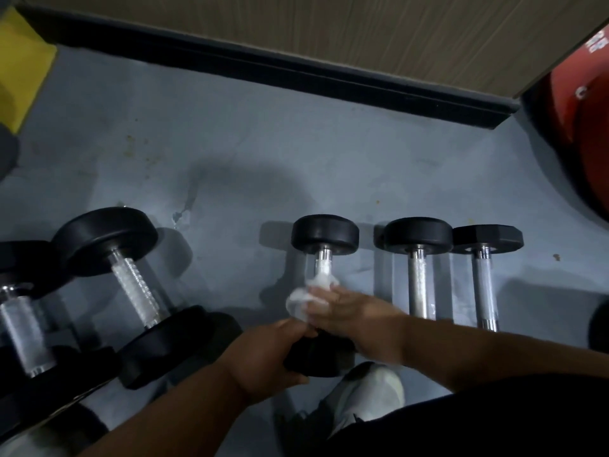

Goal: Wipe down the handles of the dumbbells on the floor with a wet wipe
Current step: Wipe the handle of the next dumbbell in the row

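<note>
Middle dumbbell point(324, 258) lying on the grey floor point(230, 159), metal handle running near to far, far black head just below the scene's centre. Right hand point(342, 308) on that handle with the white wet wipe point(306, 298) bunched round the bar, fingers curled over wipe and handle together. Left hand point(273, 351) at the near black head of the same dumbbell, fingers wrapped round its rim, gripping it. To the right, two more dumbbells side by side: one with a round head point(418, 235), then one with an angular head point(487, 239), handles parallel and bare, near ends hidden behind the right forearm. To the left, a larger dumbbell point(131, 282) lying at a slant, and another point(23, 324) cut off by the left edge. Pale shoe point(365, 394) on the floor just near of the held dumbbell. Black skirting point(296, 70) along the far wall, wood-look panel above. Red round object point(586, 103) at far right, yellow patch point(23, 61) at far left.
</note>
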Demonstrator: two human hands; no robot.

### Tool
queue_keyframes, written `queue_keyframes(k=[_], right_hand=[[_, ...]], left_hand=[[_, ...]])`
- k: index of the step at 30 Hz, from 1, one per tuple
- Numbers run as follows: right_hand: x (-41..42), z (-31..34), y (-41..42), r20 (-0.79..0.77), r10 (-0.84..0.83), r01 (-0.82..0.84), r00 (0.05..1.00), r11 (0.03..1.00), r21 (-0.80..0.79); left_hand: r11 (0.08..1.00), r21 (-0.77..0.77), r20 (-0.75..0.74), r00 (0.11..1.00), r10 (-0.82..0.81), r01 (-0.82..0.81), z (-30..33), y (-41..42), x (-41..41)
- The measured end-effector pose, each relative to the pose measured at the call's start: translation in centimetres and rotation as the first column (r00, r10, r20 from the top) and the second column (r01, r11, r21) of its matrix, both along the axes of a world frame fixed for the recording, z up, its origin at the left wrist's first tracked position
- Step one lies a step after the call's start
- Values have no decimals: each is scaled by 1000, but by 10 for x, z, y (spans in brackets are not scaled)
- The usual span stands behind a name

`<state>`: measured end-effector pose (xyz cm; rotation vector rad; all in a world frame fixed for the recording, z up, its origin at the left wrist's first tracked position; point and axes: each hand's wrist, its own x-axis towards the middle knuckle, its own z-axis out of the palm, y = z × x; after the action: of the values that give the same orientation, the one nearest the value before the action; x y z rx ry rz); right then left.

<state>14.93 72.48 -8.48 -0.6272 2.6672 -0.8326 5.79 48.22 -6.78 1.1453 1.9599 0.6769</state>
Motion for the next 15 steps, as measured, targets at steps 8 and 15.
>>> queue_keyframes(k=[8,15], right_hand=[[-34,6,10,-79,-230,234,970,971,45],[-4,0,0,-103,90,-86,991,995,46]], left_hand=[[995,-103,-29,999,-12,9,-4,-5,-4],[996,-75,-74,997,35,-41,1,-11,-6]])
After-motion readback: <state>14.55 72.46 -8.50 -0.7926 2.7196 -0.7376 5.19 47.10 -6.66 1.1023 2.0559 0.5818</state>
